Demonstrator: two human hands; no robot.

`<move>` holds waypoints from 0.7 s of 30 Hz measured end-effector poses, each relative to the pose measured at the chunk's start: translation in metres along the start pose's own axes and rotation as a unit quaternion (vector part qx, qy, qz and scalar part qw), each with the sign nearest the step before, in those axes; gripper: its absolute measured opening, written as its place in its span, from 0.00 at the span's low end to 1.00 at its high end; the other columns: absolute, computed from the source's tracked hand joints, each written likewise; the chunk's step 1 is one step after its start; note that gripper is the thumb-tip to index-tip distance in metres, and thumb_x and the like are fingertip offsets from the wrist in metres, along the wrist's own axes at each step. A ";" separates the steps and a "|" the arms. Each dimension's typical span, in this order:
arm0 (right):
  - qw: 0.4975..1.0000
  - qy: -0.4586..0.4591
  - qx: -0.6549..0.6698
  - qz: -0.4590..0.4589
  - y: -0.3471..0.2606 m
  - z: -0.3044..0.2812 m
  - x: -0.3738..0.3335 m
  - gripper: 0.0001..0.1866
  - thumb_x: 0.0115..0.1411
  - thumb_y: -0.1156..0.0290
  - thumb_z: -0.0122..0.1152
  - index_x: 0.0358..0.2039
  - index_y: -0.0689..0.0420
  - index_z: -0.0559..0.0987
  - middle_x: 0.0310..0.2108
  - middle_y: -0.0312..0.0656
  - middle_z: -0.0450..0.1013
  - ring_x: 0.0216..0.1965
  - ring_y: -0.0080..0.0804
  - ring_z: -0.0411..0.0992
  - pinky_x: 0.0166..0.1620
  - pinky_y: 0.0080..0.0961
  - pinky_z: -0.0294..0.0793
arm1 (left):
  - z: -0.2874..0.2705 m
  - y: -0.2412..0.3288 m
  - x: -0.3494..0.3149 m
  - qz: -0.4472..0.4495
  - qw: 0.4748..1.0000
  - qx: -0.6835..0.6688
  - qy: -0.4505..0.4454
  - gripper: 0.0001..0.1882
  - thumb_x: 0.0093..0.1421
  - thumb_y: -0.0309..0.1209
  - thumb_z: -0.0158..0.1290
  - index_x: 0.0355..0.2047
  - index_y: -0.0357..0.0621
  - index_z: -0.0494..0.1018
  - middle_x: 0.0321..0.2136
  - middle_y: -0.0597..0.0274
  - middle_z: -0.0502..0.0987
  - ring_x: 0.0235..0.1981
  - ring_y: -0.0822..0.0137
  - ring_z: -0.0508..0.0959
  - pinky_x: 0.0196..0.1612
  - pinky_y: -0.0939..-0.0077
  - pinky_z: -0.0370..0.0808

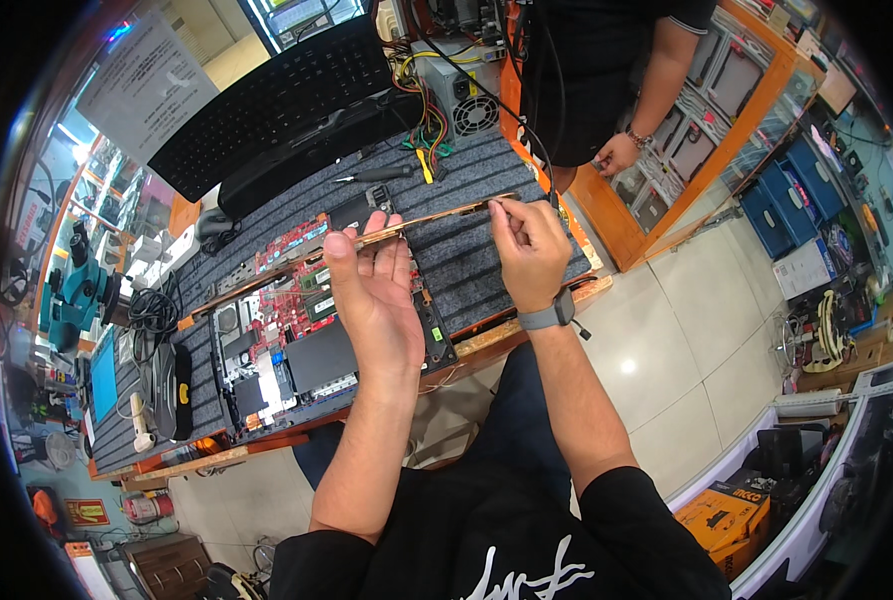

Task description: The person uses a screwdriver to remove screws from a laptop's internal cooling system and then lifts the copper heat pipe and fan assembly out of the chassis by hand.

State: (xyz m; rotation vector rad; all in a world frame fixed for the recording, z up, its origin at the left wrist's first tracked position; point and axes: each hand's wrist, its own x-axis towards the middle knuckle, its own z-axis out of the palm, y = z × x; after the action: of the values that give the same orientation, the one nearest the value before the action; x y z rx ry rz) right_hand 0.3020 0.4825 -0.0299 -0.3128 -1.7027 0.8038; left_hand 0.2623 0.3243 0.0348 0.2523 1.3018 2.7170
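Note:
My left hand (374, 290) holds up a thin flat panel (446, 212) seen edge-on, thumb over its near edge and fingers behind it. My right hand (526, 245) pinches the panel's upper edge near its right end. Below the panel an opened laptop (301, 345) lies on the grey ribbed mat (466, 260), showing a red circuit board, fans and a black battery.
A black keyboard (276, 100) leans at the back, with a screwdriver (371, 175) and yellow tool on the mat. A teal microscope (71, 295) stands left. Another person (606, 80) stands by an orange display cabinet (706, 150). Boxes sit on the tiled floor right.

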 end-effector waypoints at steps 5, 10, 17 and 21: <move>0.995 0.026 0.062 0.079 0.009 -0.001 0.003 0.06 0.63 0.76 0.73 0.40 0.61 0.86 0.26 0.34 0.74 0.25 0.17 0.69 0.28 0.19 0.67 | -0.003 0.002 0.005 0.005 1.000 -0.012 0.004 0.46 0.64 0.67 0.58 0.56 0.33 0.63 0.60 0.34 0.68 0.66 0.44 0.72 0.75 0.51 0.63; 0.915 0.013 0.272 0.298 0.025 -0.005 0.008 0.11 0.68 0.68 0.71 0.43 0.63 0.86 0.26 0.28 0.71 0.24 0.14 0.64 0.28 0.14 0.62 | -0.006 0.006 0.009 0.007 1.000 -0.020 0.020 0.46 0.64 0.67 0.57 0.59 0.32 0.64 0.60 0.36 0.68 0.66 0.46 0.72 0.75 0.52 0.62; 0.839 -0.063 0.363 0.399 0.033 -0.016 0.016 0.20 0.75 0.57 0.62 0.48 0.64 0.85 0.27 0.28 0.69 0.21 0.10 0.57 0.22 0.13 0.51 | -0.010 0.009 0.012 -0.007 1.000 -0.014 0.007 0.45 0.64 0.66 0.60 0.62 0.41 0.58 0.63 0.40 0.66 0.67 0.51 0.70 0.77 0.53 0.56; 0.838 -0.078 0.365 0.399 0.030 -0.014 0.016 0.20 0.74 0.59 0.63 0.50 0.65 0.84 0.28 0.29 0.70 0.22 0.10 0.60 0.24 0.12 0.55 | -0.013 0.006 0.014 -0.009 1.000 -0.014 0.008 0.43 0.64 0.65 0.60 0.60 0.42 0.60 0.63 0.42 0.67 0.67 0.52 0.70 0.77 0.53 0.56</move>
State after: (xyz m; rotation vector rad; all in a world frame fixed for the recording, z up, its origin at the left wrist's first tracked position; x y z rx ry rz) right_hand 0.3042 0.5190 -0.0366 -0.4283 -1.2395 2.0682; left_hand 0.2454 0.3128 0.0330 0.2168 1.2619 2.7260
